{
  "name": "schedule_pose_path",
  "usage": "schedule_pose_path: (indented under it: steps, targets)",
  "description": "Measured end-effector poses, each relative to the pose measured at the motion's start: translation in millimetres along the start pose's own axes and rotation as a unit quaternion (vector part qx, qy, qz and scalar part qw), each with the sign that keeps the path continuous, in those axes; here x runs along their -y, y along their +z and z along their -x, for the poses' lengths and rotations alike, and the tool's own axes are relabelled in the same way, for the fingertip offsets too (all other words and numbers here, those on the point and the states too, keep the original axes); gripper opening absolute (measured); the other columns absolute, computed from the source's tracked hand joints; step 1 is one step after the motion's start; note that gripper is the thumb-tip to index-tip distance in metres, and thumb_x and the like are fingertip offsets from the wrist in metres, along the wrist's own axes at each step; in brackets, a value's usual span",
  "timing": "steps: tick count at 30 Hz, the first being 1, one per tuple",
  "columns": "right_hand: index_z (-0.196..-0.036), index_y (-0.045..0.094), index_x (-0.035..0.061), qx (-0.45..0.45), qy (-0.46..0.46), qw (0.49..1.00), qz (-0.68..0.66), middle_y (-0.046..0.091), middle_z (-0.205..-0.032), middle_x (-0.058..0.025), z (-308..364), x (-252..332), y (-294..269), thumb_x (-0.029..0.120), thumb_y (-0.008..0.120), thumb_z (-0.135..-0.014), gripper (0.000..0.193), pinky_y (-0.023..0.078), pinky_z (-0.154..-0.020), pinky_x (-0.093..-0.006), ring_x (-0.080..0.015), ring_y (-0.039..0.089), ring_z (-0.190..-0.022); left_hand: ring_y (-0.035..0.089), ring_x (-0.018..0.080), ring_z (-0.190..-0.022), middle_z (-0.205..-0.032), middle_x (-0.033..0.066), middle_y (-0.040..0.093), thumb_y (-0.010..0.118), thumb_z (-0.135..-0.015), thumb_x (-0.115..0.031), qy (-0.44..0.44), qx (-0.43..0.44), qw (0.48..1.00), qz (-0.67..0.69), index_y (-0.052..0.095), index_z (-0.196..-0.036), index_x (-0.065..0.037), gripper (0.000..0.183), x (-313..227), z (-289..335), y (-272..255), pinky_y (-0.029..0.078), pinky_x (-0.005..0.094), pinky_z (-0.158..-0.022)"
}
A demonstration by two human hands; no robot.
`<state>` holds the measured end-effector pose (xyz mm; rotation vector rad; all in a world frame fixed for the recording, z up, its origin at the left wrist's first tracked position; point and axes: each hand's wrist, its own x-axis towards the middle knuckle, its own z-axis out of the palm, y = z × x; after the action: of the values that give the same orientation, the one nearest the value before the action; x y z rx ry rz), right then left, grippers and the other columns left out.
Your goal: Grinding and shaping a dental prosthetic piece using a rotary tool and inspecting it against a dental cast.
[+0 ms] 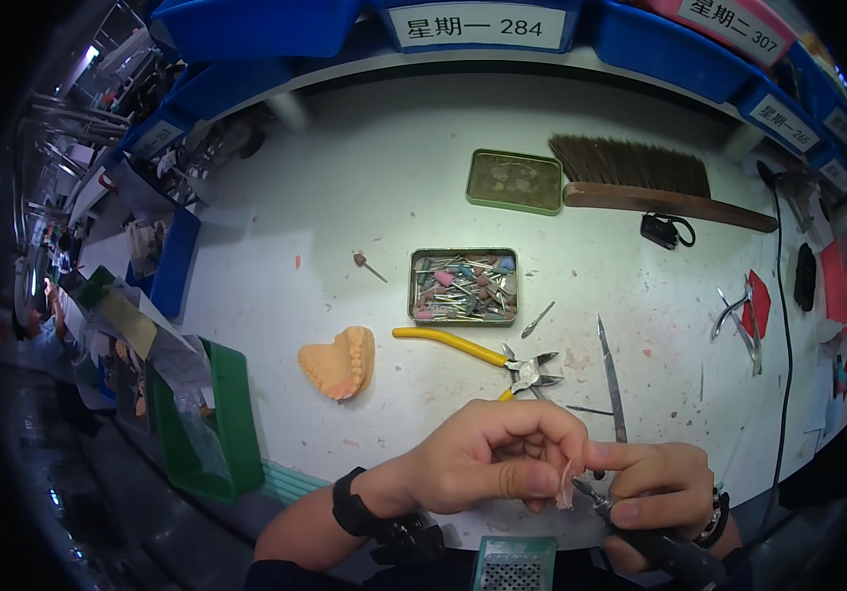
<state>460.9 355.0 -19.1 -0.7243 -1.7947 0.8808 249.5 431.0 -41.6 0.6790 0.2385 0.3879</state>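
Pinching the pink piece (567,490) in the left grip (488,458) at five o'clock, clasping the handpiece (677,559) in the right grip (665,488). Could crack the piece by overpressing, or nick fingertips (542,481) by letting the bur (584,488) skid.

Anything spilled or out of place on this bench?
Yes: pink crumbs are scattered over the white tabletop like uncleared debris. A brown-headed bur lies loose left of the open tin, and a metal bur right of it, though many similar bits sit inside.
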Motion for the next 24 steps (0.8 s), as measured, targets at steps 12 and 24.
schedule_pose_path:
  steps: [12, 24]
  targets:
    - [-0.097, 0.050, 0.0049, 0.014, -0.017, 1.000, 0.023, 0.055, -0.080, -0.0133, -2, 0, -1, 0.014, 0.072, -0.074, 0.032, 0.055, -0.075, -0.0363, -0.0367, 0.062, -0.095, 0.058, 0.0138, -0.080, -0.089, 0.0091, 0.059, 0.059, -0.087, -0.008, -0.004, 0.000, 1.000, 0.026, 0.050, -0.106, 0.005, 0.024, 1, -2, 1, 0.047, 0.0259, -0.073]
    - [-0.094, 0.051, 0.0033, 0.011, -0.013, 1.000, 0.002, 0.057, -0.076, -0.0132, -2, -1, 0, 0.015, 0.072, -0.074, 0.031, 0.055, -0.075, -0.0366, -0.0364, 0.062, -0.094, 0.059, 0.0129, -0.079, -0.087, 0.0090, 0.061, 0.063, -0.085, -0.011, -0.005, 0.000, 1.000, -0.005, 0.052, -0.108, 0.006, 0.031, -3, -1, -1, 0.047, 0.0243, -0.072]
